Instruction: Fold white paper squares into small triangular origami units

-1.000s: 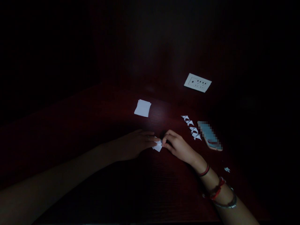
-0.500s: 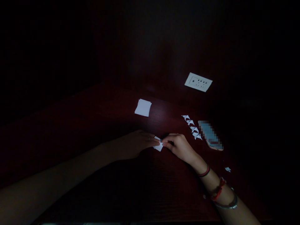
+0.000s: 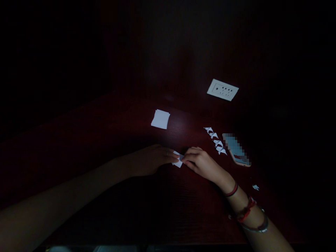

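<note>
A small white piece of paper (image 3: 179, 163) lies on the dark red table between my hands. From the left, my left hand (image 3: 151, 159) stretches its fingers flat over the paper, fingertips resting on it. Thumb and fingers of my right hand (image 3: 201, 161) are closed in a pinch at the paper's right edge. The pinched edge is partly hidden by the fingertips.
Behind my hands is a stack of white paper squares (image 3: 160, 119). Several folded paper pieces (image 3: 217, 142) form a row at the right, beside a phone (image 3: 237, 150). White scraps (image 3: 255, 187) lie nearer. A socket plate (image 3: 223, 90) is on the wall.
My right hand has shifted slightly at the paper's right edge, its fingers more closed together. The left hand stays on the paper. The whole view has moved a little.
</note>
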`<action>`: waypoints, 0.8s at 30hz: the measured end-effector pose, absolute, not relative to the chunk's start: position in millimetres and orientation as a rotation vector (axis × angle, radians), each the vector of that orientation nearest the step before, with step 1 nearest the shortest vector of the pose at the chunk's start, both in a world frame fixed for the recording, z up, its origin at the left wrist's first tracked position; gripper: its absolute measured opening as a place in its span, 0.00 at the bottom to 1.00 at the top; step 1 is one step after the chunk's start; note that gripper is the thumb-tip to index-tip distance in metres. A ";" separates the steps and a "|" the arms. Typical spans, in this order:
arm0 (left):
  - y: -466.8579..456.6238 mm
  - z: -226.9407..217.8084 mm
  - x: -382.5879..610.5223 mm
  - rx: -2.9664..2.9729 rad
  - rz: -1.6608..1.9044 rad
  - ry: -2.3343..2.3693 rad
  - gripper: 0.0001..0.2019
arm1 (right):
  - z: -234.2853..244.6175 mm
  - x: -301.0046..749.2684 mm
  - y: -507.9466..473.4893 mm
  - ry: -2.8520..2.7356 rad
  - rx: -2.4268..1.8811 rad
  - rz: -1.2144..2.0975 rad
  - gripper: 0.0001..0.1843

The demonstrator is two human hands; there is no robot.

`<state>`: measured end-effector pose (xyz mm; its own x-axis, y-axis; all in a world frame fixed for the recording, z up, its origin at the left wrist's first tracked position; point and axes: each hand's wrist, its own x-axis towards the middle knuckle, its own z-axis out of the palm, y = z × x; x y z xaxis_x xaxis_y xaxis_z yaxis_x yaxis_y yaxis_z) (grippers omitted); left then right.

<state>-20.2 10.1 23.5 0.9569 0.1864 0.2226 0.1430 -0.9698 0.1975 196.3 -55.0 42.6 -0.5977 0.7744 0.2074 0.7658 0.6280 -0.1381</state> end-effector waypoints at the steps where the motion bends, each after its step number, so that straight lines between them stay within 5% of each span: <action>1: 10.4 23.3 -20.1 2.929 0.353 0.240 0.29 | 43.2 196.8 -55.3 -2.621 -1.256 0.038 0.09; 24: 9.5 21.1 -16.2 3.000 0.310 0.289 0.32 | 41.8 199.8 -55.5 -2.725 -1.259 -0.152 0.11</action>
